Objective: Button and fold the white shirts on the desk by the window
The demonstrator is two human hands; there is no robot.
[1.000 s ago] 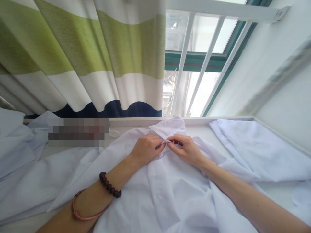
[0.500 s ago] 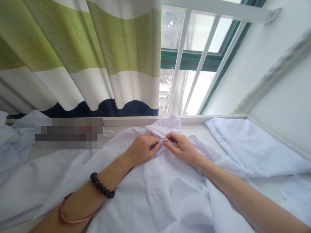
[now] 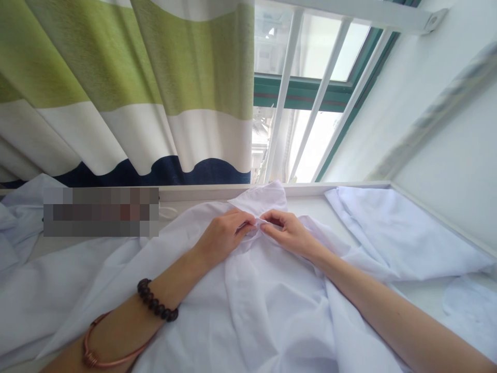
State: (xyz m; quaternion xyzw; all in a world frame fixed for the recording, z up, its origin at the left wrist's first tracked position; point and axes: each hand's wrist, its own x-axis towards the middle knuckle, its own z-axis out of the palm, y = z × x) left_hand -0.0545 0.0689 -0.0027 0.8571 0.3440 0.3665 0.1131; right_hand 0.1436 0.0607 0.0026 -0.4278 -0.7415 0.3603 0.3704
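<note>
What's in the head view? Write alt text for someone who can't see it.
A person's left hand and right hand pinch a white shirt near its collar, with a striped curtain and barred window behind.

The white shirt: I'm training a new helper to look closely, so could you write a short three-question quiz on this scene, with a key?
1. True or false: the dark beaded bracelet and the copper bangle are both on the left arm.

2. Where do the left hand and right hand touch the white shirt?
A. Near the bottom of the picture
B. Just below the collar
C. Nowhere; they are lifted clear of it

3. Fill in: the lowest band of the curtain is ____.

Key: 1. True; 2. B; 3. dark blue.
</note>
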